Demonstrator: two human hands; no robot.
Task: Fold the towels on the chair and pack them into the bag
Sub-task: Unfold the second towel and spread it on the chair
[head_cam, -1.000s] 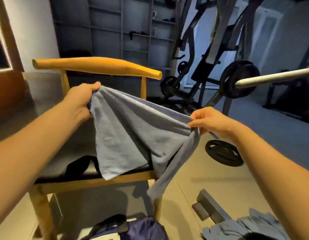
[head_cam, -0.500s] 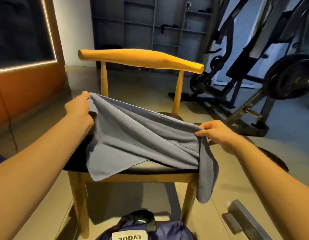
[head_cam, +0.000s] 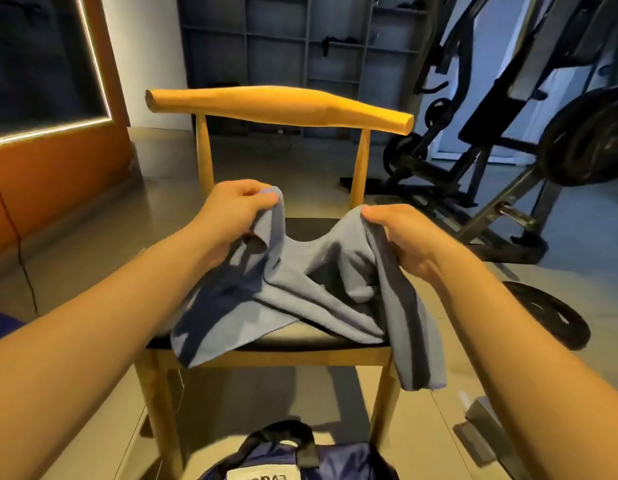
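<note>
Head view: both hands pinch a grey towel point(head_cam: 311, 282) over the chair point(head_cam: 280, 105).
Left hand point(head_cam: 231, 213) and right hand point(head_cam: 401, 233) each grip an upper edge; the towel sags onto the seat, the bag point(head_cam: 338, 459) below.

The plain grey-blue cloth towel point(head_cam: 321, 282) has no pattern, only darker shadowed folds. The honey-yellow wooden chair point(head_cam: 280, 105) has a black seat pad point(head_cam: 311, 228). The navy fabric bag point(head_cam: 349, 459) has black handles point(head_cam: 276, 433) and a white label point(head_cam: 262, 474). A black round weight plate point(head_cam: 557, 317) lies on the beige tiled floor point(head_cam: 422, 427), and the wall panel point(head_cam: 58, 181) is orange.
</note>
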